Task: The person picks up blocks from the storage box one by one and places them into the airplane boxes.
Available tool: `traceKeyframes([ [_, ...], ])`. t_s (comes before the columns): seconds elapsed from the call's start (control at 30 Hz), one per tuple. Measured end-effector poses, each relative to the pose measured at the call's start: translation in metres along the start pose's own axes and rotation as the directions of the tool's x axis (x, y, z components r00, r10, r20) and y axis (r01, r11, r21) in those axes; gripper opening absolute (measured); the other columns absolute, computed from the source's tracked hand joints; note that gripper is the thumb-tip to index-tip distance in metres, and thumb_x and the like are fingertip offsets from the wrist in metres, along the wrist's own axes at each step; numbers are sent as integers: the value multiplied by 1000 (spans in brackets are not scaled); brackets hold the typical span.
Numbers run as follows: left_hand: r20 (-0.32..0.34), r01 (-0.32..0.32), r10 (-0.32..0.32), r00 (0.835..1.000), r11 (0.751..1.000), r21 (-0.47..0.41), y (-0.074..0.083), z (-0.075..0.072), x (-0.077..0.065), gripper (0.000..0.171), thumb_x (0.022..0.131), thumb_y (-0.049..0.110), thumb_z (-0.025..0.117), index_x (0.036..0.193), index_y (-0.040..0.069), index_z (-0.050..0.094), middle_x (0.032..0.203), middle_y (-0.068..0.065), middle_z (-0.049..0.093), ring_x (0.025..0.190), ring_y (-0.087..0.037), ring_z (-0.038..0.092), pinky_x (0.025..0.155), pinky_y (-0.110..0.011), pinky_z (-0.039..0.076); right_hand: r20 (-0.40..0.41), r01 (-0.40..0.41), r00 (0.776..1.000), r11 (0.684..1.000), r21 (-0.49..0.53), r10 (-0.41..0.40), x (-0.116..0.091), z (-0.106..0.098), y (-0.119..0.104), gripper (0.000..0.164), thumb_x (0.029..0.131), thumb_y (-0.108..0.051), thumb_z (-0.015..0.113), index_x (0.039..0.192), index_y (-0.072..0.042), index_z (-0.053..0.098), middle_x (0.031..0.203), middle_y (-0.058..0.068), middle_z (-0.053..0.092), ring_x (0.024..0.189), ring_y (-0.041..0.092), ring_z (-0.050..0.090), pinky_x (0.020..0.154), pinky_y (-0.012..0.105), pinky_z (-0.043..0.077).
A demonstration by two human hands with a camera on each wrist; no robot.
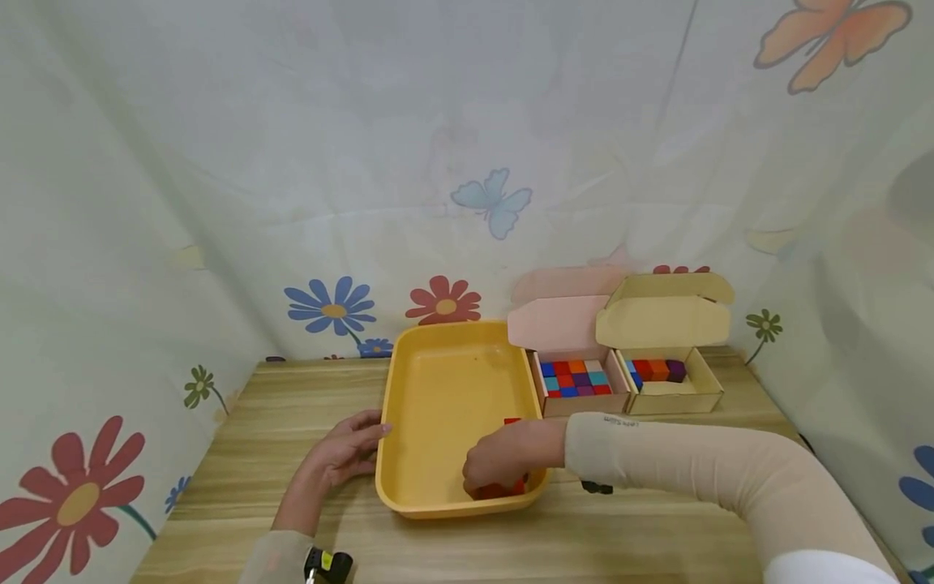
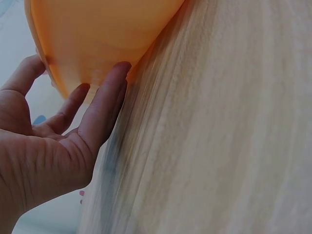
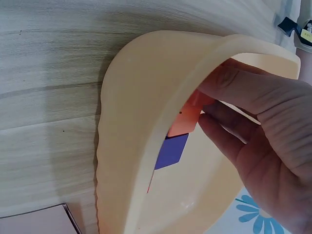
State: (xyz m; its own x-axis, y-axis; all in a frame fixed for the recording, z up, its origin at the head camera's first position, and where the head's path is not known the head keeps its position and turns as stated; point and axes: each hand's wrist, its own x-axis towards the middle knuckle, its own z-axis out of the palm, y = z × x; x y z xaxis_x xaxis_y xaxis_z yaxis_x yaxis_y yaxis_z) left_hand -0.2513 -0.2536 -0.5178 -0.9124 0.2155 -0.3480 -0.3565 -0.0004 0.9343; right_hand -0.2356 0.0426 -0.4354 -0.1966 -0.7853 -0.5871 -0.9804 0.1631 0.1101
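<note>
A yellow tray (image 1: 438,389) lies on the table with my left hand (image 1: 346,450) at its left side. In the left wrist view, those fingers (image 2: 105,105) are fairly straight against the tray's outer wall and rim. My right hand (image 1: 503,458) reaches into the near right corner of the tray. There, thumb and fingers pinch a red block (image 3: 187,117), partly hidden by the hand. A purple block (image 3: 170,150) sits right beside it along the wall. Another bit of red (image 1: 513,420) shows past the hand in the head view.
Right of the tray stands an open pink box (image 1: 584,404) filled with several coloured blocks. Next to it, an open cream box (image 1: 674,401) holds several blocks along its back. Both lids (image 1: 664,320) stand raised against the flowered curtain (image 1: 409,146). The wooden table (image 1: 620,535) extends in front.
</note>
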Motion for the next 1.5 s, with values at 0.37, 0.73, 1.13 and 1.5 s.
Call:
traceKeyframes([
  [0.37, -1, 9, -9, 1000, 1000, 0, -1, 1, 0, 70, 99, 26, 68, 154, 2, 33, 137, -22, 57, 110, -26, 66, 89, -52, 58, -146, 6, 989, 999, 40, 0, -21, -2, 3, 23, 93, -12, 74, 114, -23, 71, 96, -11, 65, 81, 6, 56, 76, 14, 51],
  [0.73, -1, 9, -9, 1000, 1000, -20, 2, -1, 2, 65, 101, 22, 65, 154, 3, 34, 138, -23, 57, 111, -27, 65, 90, -53, 58, -210, -85, 968, 968, 237, 136, -51, -12, 21, 22, 92, -15, 76, 112, -19, 70, 84, -10, 63, 72, 7, 56, 65, 12, 48],
  [1.13, 10, 0, 0, 1000, 1000, -26, 3, -1, 1, 68, 100, 24, 67, 154, 2, 32, 141, -25, 54, 112, -27, 65, 91, -54, 57, -347, -75, 925, 970, 233, 155, -77, -11, 32, 15, 90, -15, 78, 104, -15, 71, 79, -10, 63, 69, 7, 54, 64, 14, 47],
  [1.5, 5, 5, -5, 1000, 1000, -22, 2, -1, 0, 67, 100, 24, 66, 154, 2, 33, 141, -26, 54, 111, -28, 65, 90, -54, 57, -364, -178, 892, 950, 258, 267, -113, 4, 52, 22, 86, -12, 81, 106, -16, 72, 86, -8, 68, 71, 8, 57, 68, 18, 52],
])
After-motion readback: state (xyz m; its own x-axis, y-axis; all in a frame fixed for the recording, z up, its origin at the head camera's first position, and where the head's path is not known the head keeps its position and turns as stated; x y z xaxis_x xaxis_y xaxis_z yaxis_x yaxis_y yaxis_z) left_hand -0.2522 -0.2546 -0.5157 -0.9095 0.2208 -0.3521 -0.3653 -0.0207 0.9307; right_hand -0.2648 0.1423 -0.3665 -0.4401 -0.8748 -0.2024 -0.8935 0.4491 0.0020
